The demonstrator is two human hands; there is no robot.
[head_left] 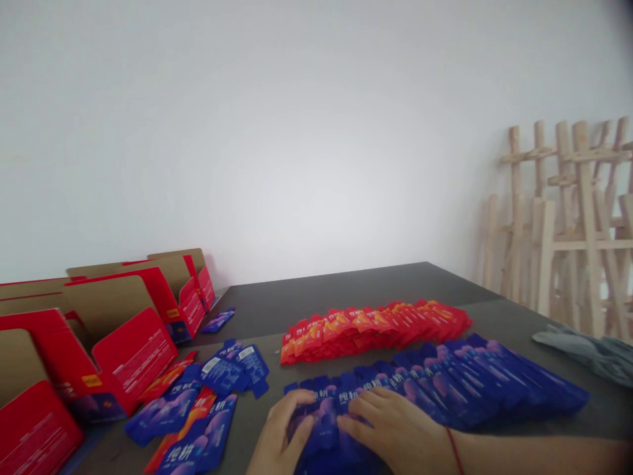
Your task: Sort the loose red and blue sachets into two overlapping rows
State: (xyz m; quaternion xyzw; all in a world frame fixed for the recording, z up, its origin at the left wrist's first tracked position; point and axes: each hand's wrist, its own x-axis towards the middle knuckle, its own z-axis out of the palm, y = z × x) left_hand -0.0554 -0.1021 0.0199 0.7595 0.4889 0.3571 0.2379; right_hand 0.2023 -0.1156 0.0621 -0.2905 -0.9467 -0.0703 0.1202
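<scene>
A long overlapping row of blue pouches point(475, 386) with white lettering lies along the front of the table. My left hand point(281, 432) is curved around the left end of this row. Its thumb and index finger rest on a blue pouch point(324, 422), apart from each other; the other fingers are hidden. Just to the right, my right hand point(390, 425) lies over the pouches, fingers slightly bent and apart, fingertips touching their printed faces. A red cord circles the right wrist. Behind the blue row runs a similar fanned row of red-orange pouches point(366, 330).
Open red cardboard boxes point(133, 356) stand along the left side. Loose blue and orange pouches point(188, 419) are scattered beside them on the dark table point(326, 285). Grey gloves or cloth point(588, 349) lie at the right edge. Wooden easel-like frames point(586, 224) lean by the white wall.
</scene>
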